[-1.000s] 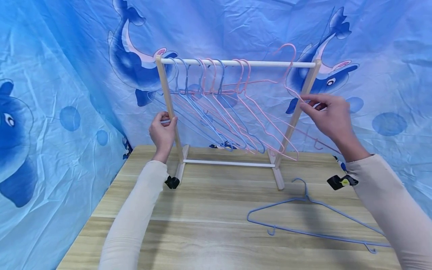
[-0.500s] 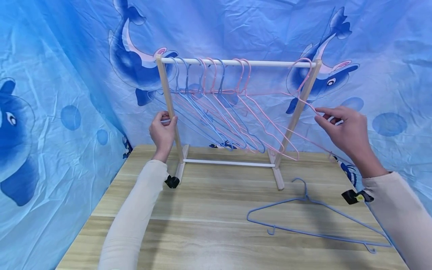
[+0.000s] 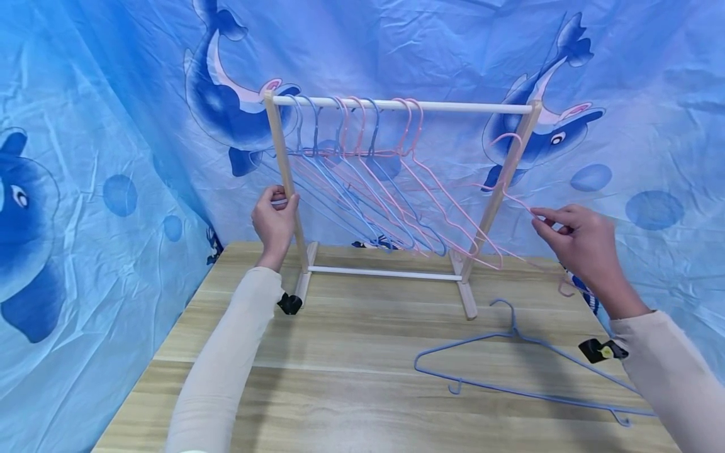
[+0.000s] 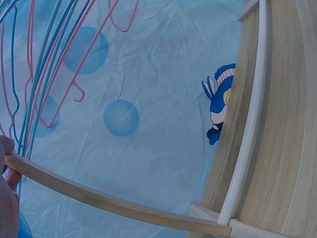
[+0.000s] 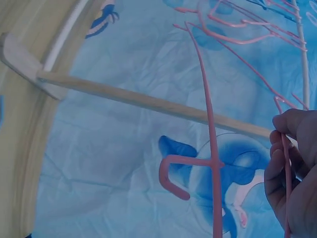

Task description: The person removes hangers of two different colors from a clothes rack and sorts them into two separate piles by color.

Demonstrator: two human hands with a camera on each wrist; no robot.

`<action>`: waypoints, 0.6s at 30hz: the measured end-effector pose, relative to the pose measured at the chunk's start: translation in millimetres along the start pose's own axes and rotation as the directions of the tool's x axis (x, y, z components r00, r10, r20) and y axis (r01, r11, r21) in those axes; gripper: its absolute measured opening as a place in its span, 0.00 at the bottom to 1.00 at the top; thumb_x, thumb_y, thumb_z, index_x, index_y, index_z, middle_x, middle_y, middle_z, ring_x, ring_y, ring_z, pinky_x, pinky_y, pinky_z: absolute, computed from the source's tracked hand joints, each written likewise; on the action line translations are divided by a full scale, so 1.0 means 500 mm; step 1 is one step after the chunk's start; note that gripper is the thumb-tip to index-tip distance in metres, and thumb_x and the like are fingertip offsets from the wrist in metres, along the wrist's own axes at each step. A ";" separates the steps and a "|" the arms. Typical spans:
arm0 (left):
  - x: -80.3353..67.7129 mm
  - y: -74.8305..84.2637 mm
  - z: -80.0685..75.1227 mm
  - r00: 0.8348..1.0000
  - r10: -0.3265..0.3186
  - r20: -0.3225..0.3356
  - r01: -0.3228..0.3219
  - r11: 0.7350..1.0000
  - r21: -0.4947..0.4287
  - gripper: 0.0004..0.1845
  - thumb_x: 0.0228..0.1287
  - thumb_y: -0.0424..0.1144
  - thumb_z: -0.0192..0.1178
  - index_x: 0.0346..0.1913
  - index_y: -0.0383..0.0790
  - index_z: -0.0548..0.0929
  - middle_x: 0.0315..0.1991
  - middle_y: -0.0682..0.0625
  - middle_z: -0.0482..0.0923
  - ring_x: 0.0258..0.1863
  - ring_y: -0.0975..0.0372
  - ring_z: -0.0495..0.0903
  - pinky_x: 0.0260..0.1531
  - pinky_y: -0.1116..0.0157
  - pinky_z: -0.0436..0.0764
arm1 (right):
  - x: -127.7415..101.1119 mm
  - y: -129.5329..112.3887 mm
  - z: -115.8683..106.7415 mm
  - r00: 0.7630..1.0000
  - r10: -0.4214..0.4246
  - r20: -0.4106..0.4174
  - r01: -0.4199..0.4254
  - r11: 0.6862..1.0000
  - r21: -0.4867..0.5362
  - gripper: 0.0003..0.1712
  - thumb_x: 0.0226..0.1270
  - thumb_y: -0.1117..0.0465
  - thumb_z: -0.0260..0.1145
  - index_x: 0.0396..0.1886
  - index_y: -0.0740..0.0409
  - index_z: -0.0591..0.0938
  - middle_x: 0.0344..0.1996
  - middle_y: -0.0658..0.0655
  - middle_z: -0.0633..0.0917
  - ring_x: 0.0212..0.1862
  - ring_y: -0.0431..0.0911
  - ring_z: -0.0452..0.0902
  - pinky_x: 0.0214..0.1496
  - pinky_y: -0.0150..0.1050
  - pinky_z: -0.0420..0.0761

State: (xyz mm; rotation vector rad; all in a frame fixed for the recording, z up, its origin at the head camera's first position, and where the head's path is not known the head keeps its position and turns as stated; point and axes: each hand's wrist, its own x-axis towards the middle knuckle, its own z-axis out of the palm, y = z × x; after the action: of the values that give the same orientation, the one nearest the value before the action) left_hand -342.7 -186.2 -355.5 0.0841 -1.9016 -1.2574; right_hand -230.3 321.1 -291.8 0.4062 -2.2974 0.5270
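Crinkled blue backdrop sheet (image 3: 396,44) with printed dolphins (image 3: 232,94) and pale bubble dots hangs behind and wraps both sides. Light wood-grain table (image 3: 340,390) in front, its far edge against the sheet. Even, bright lighting.

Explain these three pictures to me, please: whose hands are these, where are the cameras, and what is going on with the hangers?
There is no machine here: a person works with two bare hands. The wide picture comes from a camera on the person's head, looking forward and down. The other two come from cameras strapped to each wrist, so they show odd, close angles.

On the wooden table stands a small wooden rack with pink and blue wire hangers hung along its top bar. The left hand grips the rack's left post. The right hand pinches a pink hanger in its fingers, off the bar, beside the rack's right post. The right wrist view shows that same pink wire up close.

A blue hanger lies flat on the table near the right arm. A blue dolphin-print cloth hangs behind everything.
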 end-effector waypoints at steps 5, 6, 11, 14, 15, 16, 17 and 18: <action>0.000 0.000 0.002 1.000 -0.004 0.000 0.004 1.000 -0.003 0.15 0.65 0.43 0.71 0.48 0.36 0.85 0.43 0.43 0.88 0.40 0.54 0.89 0.45 0.58 0.88 | -0.020 0.016 0.009 1.000 -0.021 -0.001 0.021 1.000 0.003 0.11 0.62 0.66 0.75 0.45 0.60 0.91 0.25 0.58 0.83 0.21 0.33 0.61 0.19 0.27 0.60; 0.000 0.000 0.002 1.000 -0.005 0.001 0.005 1.000 -0.003 0.15 0.65 0.43 0.71 0.48 0.36 0.85 0.43 0.43 0.88 0.40 0.54 0.89 0.45 0.58 0.88 | -0.023 0.018 0.010 1.000 -0.022 0.001 0.022 1.000 0.004 0.11 0.62 0.66 0.75 0.45 0.60 0.91 0.25 0.58 0.83 0.21 0.32 0.62 0.20 0.27 0.60; 0.000 0.000 0.001 1.000 -0.004 0.000 0.004 1.000 -0.003 0.15 0.65 0.43 0.71 0.48 0.35 0.85 0.43 0.43 0.88 0.40 0.54 0.89 0.45 0.58 0.88 | -0.042 0.030 0.015 1.000 -0.022 0.004 0.022 1.000 0.010 0.12 0.63 0.66 0.75 0.46 0.59 0.91 0.25 0.57 0.84 0.21 0.32 0.63 0.21 0.26 0.62; 0.000 0.001 0.001 1.000 -0.002 0.000 0.002 1.000 -0.002 0.15 0.66 0.43 0.71 0.48 0.35 0.85 0.43 0.43 0.88 0.40 0.54 0.89 0.46 0.58 0.88 | -0.055 0.037 0.018 1.000 -0.028 0.001 0.028 0.999 0.017 0.11 0.62 0.67 0.75 0.45 0.59 0.92 0.23 0.55 0.83 0.21 0.30 0.63 0.22 0.26 0.62; 0.000 0.001 0.001 1.000 -0.001 0.000 0.001 1.000 -0.004 0.15 0.65 0.42 0.71 0.48 0.35 0.85 0.43 0.42 0.88 0.40 0.53 0.89 0.46 0.58 0.88 | -0.060 0.039 0.019 1.000 -0.029 0.001 0.028 0.999 0.020 0.11 0.62 0.67 0.75 0.44 0.59 0.92 0.23 0.54 0.83 0.21 0.30 0.64 0.22 0.25 0.63; 0.000 0.001 0.002 1.000 -0.001 0.000 0.001 1.000 -0.005 0.15 0.65 0.42 0.71 0.48 0.35 0.85 0.43 0.42 0.88 0.40 0.53 0.89 0.46 0.57 0.88 | -0.066 0.042 0.020 1.000 -0.023 0.004 0.023 0.999 0.025 0.11 0.62 0.68 0.75 0.44 0.59 0.92 0.23 0.54 0.83 0.22 0.30 0.64 0.22 0.25 0.63; 0.000 0.001 0.002 1.000 -0.001 -0.001 0.001 1.000 -0.005 0.15 0.65 0.42 0.71 0.48 0.35 0.85 0.43 0.42 0.88 0.40 0.53 0.89 0.46 0.57 0.88 | -0.072 0.044 0.022 1.000 -0.014 0.009 0.014 0.999 0.030 0.10 0.62 0.68 0.74 0.44 0.59 0.92 0.23 0.53 0.83 0.22 0.29 0.65 0.23 0.24 0.64; 0.000 0.001 0.002 1.000 -0.001 0.000 0.001 1.000 -0.005 0.15 0.65 0.42 0.71 0.48 0.35 0.85 0.43 0.42 0.88 0.40 0.53 0.89 0.46 0.57 0.88 | -0.078 0.046 0.024 1.000 -0.005 0.015 0.005 0.999 0.036 0.10 0.62 0.68 0.74 0.44 0.59 0.92 0.24 0.53 0.84 0.23 0.29 0.66 0.23 0.24 0.64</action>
State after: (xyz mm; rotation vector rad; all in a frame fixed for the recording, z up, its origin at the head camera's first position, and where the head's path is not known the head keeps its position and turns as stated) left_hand -343.4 -185.2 -355.2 0.0818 -1.8982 -1.2628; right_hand -220.5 340.7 -333.5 0.4346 -2.3039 0.5649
